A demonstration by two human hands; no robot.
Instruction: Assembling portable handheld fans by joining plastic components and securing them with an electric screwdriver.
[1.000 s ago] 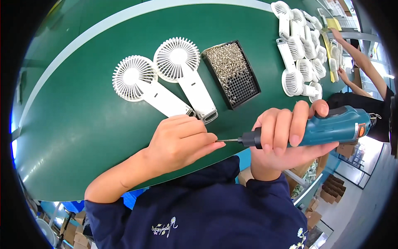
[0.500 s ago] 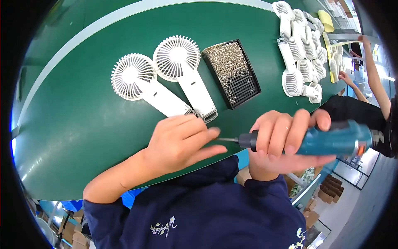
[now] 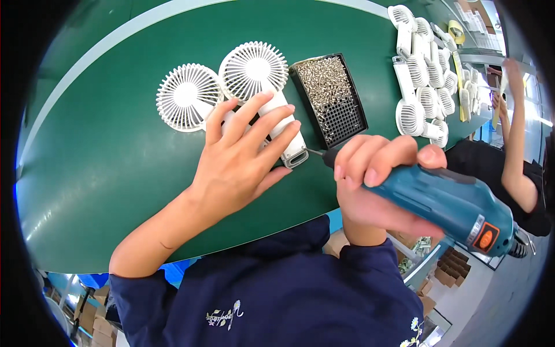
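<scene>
Two white handheld fans lie side by side on the green table [image 3: 115, 196]: the left fan [image 3: 186, 95] and the right fan [image 3: 254, 68]. My left hand [image 3: 234, 147] rests over their handles with its fingers spread, covering much of the left fan's handle. In my right hand [image 3: 376, 170] is a teal electric screwdriver [image 3: 439, 199], gripped with the fingers wrapped round its body. Its thin bit points left, its tip close to the bottom end of the right fan's handle; whether it touches I cannot tell.
Just right of the fans stands a black tray [image 3: 342, 120] of small metal screws, part of its holed grid showing. Several more white fans [image 3: 428, 98] are piled at the far right, near a yellow roll [image 3: 457, 32]. Beyond them a co-worker's arm [image 3: 513, 133] is raised.
My left hand has opened from its pinch by the bit and moved up onto the fan handles. The screwdriver has swung so its bit points up-left toward the right fan. The co-worker's arms have shifted.
</scene>
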